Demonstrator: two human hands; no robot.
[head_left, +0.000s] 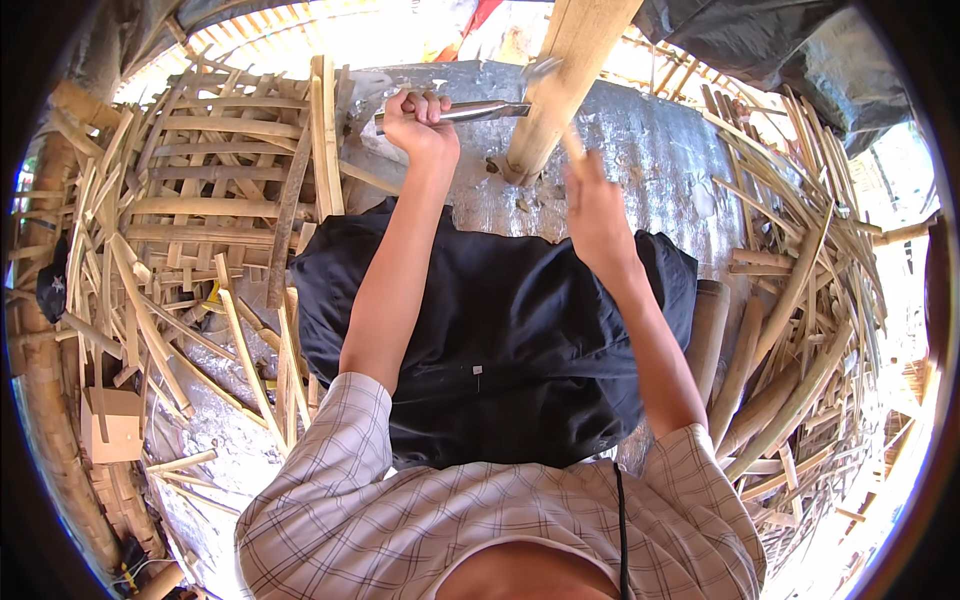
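Note:
My left hand [420, 122] is closed around the handle of a metal blade tool [485, 110], held level with its tip against a thick bamboo pole [560, 80]. The pole leans up and away from a grey sheet-covered surface [660, 160]. My right hand [597, 212] is raised just right of the pole's foot and blurred. It grips a thin wooden stick [572, 143] that points up toward the pole; the stick's top end is too blurred to make out. A dark cloth [500, 330] lies across my lap under both forearms.
Heaps of split bamboo strips [200, 200] lie on the left, and more strips and thicker poles [790, 300] on the right. A small wooden box [112, 425] sits at the lower left. Chips lie around the pole's foot.

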